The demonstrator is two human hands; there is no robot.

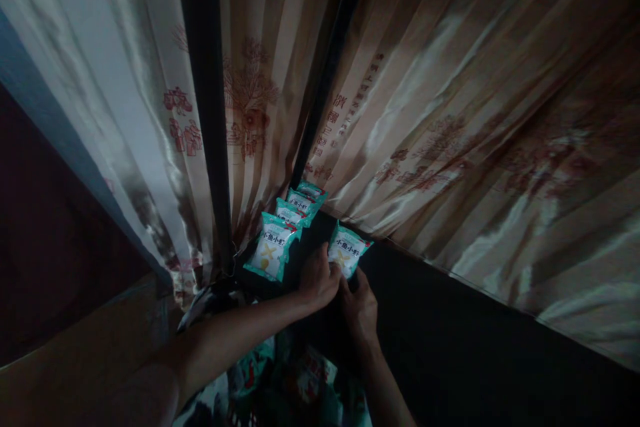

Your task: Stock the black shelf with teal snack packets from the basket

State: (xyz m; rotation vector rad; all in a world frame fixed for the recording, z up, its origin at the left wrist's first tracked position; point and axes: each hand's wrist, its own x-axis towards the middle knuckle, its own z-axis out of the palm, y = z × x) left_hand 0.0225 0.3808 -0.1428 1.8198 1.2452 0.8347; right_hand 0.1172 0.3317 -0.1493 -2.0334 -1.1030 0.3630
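Note:
A teal and white snack bag (pixel 346 252) stands tilted on the dark surface, printed with dark Chinese characters and a yellow picture. My left hand (pixel 320 278) grips its lower left edge with the fingers closed. At the bottom right corner of the same bag, my right hand (pixel 359 300) pinches it between thumb and fingers. To the left is a row of several matching bags, one behind another, the front snack bag (pixel 271 247) showing whole and the rear ones partly hidden.
Pleated curtains (pixel 425 93) with reddish drawings hang behind and at the left, with dark posts (pixel 205 107) between them. A black tabletop (pixel 440 320) stretches right. Below my arms, more bags (pixel 313 373) lie heaped in dim light beside black-and-white patterned cloth (pixel 205 407).

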